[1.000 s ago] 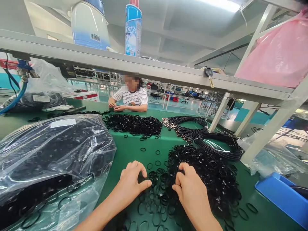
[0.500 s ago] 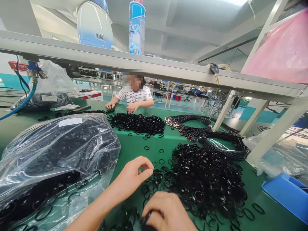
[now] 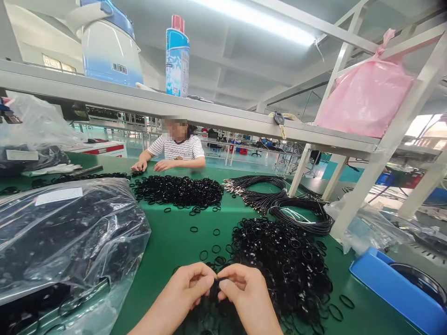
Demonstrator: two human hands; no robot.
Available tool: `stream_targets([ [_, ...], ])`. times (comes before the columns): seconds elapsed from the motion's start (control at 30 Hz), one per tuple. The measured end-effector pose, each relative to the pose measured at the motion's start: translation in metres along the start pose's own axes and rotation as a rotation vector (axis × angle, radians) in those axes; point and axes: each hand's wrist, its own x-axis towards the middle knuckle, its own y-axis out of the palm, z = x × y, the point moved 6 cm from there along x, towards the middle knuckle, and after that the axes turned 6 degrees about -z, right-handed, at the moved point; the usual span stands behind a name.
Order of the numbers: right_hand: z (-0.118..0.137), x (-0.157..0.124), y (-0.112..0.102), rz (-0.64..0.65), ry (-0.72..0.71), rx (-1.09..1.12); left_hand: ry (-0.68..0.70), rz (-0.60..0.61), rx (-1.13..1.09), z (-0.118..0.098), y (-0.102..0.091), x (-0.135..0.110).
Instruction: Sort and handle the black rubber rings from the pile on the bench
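Both hands are pinching together, the left hand (image 3: 186, 288) and right hand (image 3: 244, 291) meeting fingertip to fingertip on a few black rubber rings (image 3: 219, 283) just above the counter (image 3: 174, 232), and teasing them apart slowly, beside the pile (image 3: 282, 260) to the grip's right, seems wisest.

Head cam, fwd-down, close.

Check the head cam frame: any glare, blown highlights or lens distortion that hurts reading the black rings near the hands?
Head view: ceiling strip light is blown out; clear bag carries bright glare streaks; shelf rail bows from wide-angle distortion; black rings merge into a dark mass with small glints; left hand and right hand stay sharp, evenly lit.
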Motion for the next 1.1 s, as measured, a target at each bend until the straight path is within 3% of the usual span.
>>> stream_targets([
  [0.23, 0.001, 0.003, -0.009, -0.125, 0.032, 0.101, -0.035, -0.055, -0.105, 0.008, -0.002, 0.006],
  [0.43, -0.005, 0.015, -0.025, -0.225, 0.065, 0.245, -0.066, -0.026, -0.200, 0.022, -0.001, 0.010],
  [0.53, 0.002, 0.017, -0.034, -0.205, -0.088, -0.004, -0.087, -0.040, -0.230, 0.022, -0.004, 0.011],
  [0.67, 0.022, 0.005, -0.026, -0.123, -0.393, -0.345, -0.106, -0.054, -0.168, 0.016, -0.004, 0.008],
  [0.87, 0.023, -0.003, -0.005, 0.045, -0.172, -0.353, -0.056, -0.005, -0.089, 0.012, 0.003, 0.004],
  [1.1, 0.014, 0.005, -0.013, -0.025, -0.122, -0.257, -0.048, -0.038, -0.051, 0.016, 0.000, 0.006],
])
